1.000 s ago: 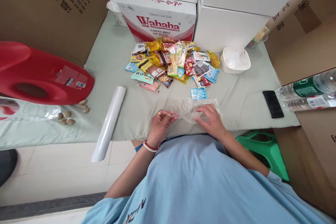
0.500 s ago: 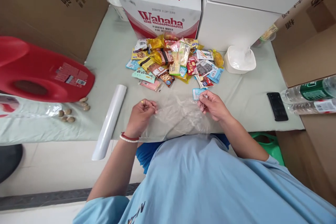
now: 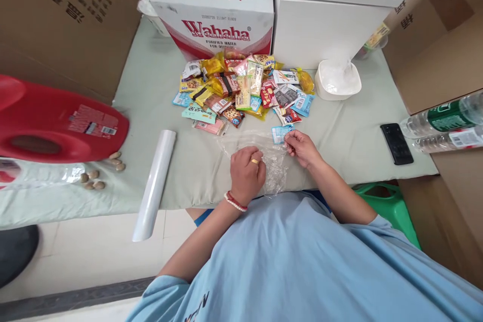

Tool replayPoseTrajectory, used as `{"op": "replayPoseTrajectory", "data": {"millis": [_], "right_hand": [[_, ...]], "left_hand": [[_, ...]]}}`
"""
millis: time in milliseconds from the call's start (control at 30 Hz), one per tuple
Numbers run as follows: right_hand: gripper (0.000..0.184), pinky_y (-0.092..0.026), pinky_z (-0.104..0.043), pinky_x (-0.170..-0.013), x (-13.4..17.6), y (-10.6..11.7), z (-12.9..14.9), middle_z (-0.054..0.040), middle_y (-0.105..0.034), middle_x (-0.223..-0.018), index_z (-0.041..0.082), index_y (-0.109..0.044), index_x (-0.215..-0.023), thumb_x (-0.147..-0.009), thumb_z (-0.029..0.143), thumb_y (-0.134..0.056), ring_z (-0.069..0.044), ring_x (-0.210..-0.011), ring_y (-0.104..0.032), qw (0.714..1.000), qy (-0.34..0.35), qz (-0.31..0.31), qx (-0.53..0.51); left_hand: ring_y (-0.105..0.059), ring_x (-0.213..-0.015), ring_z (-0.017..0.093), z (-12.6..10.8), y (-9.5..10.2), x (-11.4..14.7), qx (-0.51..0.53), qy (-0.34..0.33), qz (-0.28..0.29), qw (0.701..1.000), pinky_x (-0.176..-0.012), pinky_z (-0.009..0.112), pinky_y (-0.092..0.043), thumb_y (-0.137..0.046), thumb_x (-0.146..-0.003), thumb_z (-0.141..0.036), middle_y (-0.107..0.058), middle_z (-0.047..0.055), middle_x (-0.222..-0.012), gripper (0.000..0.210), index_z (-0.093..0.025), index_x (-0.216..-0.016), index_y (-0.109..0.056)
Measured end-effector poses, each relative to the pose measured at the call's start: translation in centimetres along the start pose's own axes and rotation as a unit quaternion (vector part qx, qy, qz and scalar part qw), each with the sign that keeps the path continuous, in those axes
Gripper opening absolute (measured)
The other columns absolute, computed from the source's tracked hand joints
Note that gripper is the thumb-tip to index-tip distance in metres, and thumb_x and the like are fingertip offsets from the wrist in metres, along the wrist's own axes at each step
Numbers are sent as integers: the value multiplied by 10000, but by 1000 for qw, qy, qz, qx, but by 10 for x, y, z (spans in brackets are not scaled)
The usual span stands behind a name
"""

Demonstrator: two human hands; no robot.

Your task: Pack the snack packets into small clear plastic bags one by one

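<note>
A clear plastic bag lies crumpled near the table's front edge, in front of my body. My left hand, wearing a ring and a bracelet, rests over its left part with curled fingers; what is under them is hidden. The fingertips of my right hand pinch the bag's right edge. Just beyond those fingers lies a small blue packet. A heap of wrapped snacks in many colours spreads behind the bag.
A plastic roll overhangs the front edge at left, near a red jug and several brown nuts. A white tub, a phone and plastic bottles are at right. A Wahaha box stands behind the snacks.
My left hand has moved right across the bag, from its left edge towards the middle, and the bag is more bunched. My right hand stays near the blue packet. The view has shifted slightly.
</note>
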State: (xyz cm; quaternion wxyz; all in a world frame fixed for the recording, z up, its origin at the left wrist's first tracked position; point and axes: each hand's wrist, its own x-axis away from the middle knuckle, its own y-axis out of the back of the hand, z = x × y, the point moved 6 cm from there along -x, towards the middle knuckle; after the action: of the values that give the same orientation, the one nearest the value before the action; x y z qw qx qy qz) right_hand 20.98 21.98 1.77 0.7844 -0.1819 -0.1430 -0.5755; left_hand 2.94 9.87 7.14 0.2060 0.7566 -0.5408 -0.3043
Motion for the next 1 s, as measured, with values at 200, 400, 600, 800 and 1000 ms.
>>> {"op": "replayPoseTrajectory", "data": {"millis": [200, 400, 600, 800, 1000], "right_hand": [[338, -377, -211, -474, -35, 50, 33, 32, -605, -658, 204, -600, -806, -703, 406, -851, -85, -521, -497, 997, 52, -45, 46], [413, -403, -236, -448, -23, 64, 29, -11, -663, -754, 226, -599, -889, -802, 583, -787, -134, -566, -567, 985, 59, -120, 105], [571, -419, -244, -514, 8, 20, -15, -4, -699, -812, 242, -582, -1119, -705, 534, -847, -153, -648, -601, 991, 25, -94, 92], [436, -268, -226, -473, 3, 13, -2, 51, -606, -696, 215, -661, -934, -612, 432, -859, -75, -505, -390, 999, 6, -42, 9], [466, -141, -211, -445, 5, 48, 20, 19, -634, -720, 188, -674, -848, -531, 410, -934, -35, -478, -278, 999, -48, 7, -3]], "left_hand": [[-290, -1569, 367, 34, -34, 19, -91, 15, 56, 994, -1268, 611, -92, -552, -973, -381, -402, 195, -1650, 527, -200, -1468, -548], [-321, -1559, 367, 42, -38, 19, -114, 20, 87, 989, -1265, 631, -90, -506, -990, -349, -406, 217, -1643, 585, -176, -1547, -460], [-394, -1523, 345, 39, -42, 18, -106, 14, 96, 990, -1272, 609, -76, -526, -978, -346, -481, 204, -1597, 599, -190, -1551, -448], [-403, -1520, 339, 56, -25, 12, -97, 6, 160, 982, -1276, 623, -38, -565, -953, -373, -488, 169, -1601, 628, -249, -1557, -449], [-430, -1507, 328, 99, 19, 1, -71, -28, 299, 951, -1258, 643, -168, -642, -883, -394, -504, 123, -1599, 565, -314, -1439, -584]]}}
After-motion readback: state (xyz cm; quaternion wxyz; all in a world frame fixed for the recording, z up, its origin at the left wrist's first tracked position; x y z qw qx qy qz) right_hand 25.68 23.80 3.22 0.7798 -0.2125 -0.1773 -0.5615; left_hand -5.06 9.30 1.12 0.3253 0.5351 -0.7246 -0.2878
